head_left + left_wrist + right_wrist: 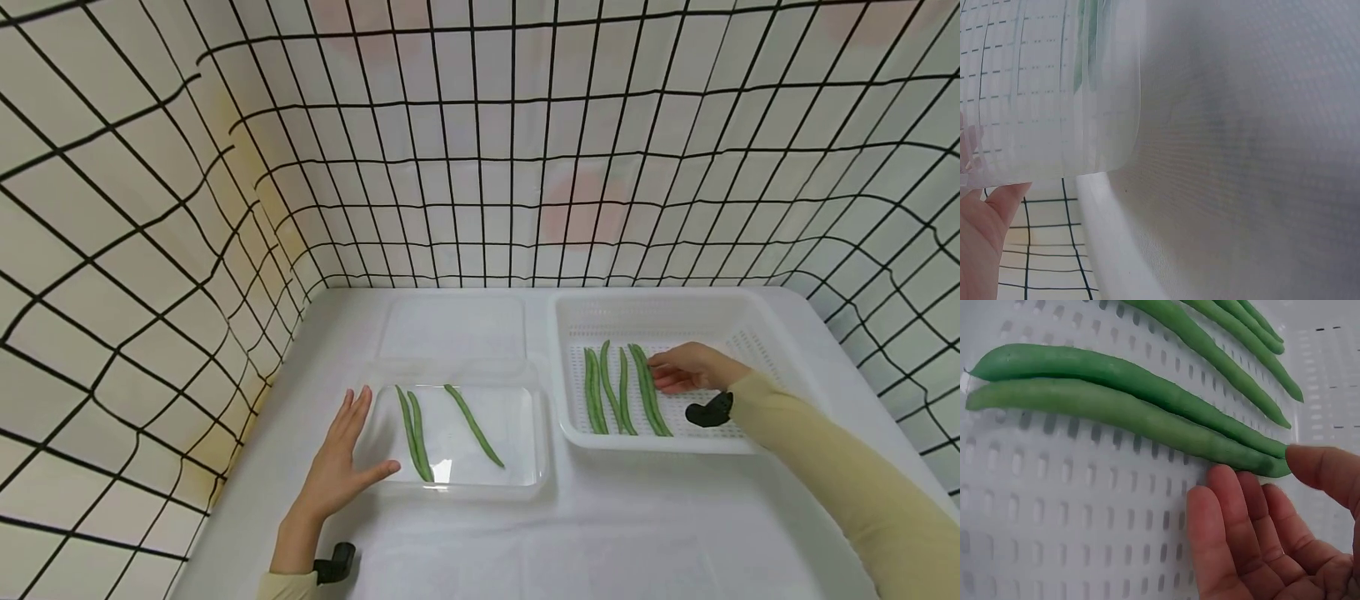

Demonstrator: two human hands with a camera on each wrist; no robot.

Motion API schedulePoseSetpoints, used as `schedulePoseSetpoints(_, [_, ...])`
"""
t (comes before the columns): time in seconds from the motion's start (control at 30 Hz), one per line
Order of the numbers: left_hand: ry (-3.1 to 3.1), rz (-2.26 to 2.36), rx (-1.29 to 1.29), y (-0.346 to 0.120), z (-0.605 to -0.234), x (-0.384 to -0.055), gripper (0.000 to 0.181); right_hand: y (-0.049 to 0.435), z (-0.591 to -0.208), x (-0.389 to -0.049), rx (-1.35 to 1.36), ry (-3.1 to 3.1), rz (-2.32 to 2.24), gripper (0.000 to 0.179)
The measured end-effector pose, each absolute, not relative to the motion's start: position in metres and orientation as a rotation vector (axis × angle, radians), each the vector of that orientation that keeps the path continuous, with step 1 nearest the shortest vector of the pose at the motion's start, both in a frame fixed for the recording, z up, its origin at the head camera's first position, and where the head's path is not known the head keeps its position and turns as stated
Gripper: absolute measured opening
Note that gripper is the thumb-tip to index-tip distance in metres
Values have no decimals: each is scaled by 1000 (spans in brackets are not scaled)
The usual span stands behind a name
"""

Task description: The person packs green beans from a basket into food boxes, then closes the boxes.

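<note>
My right hand (693,364) reaches into a white perforated basket (559,392) on the right. In the right wrist view its extended fingers (1244,515) lie right beside a pair of green beans (1147,422), and the thumb is at their tips. Several more green beans (624,390) lie lengthwise to the left of that pair. My left hand (337,467), fingers spread and thumb out, is at the left side of a clear plastic container (537,442). Inside the container are three green beans (476,425), two side by side on the left and one slanting apart.
A flat clear rectangular piece (450,329) lies behind the container on the white-covered table (600,533). Black wire mesh (513,150) stands along the back and both sides. Black wrist devices (335,562) are on both wrists.
</note>
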State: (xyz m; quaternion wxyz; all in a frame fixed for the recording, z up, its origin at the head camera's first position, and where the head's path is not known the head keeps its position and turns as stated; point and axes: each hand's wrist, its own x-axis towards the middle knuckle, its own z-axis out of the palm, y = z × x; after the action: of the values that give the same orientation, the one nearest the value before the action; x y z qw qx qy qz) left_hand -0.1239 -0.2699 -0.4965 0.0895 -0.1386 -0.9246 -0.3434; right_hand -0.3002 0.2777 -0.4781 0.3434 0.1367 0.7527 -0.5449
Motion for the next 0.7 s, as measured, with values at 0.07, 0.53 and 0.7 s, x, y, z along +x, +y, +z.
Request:
schedulePoseSetpoints(0.07, [-2750,-1021,-409,-270,-497,-124,108,275,-480,-300,333,1984,-1391,25])
schedulePoseSetpoints(0.53, [-2741,-1013,-434,-271,-498,-125,108,248,-486,-293,191,2168,-1287,15])
schedulePoseSetpoints(0.7, [-2744,-1016,-430,-271,-499,-125,108,254,-478,-293,241,2103,-1398,25])
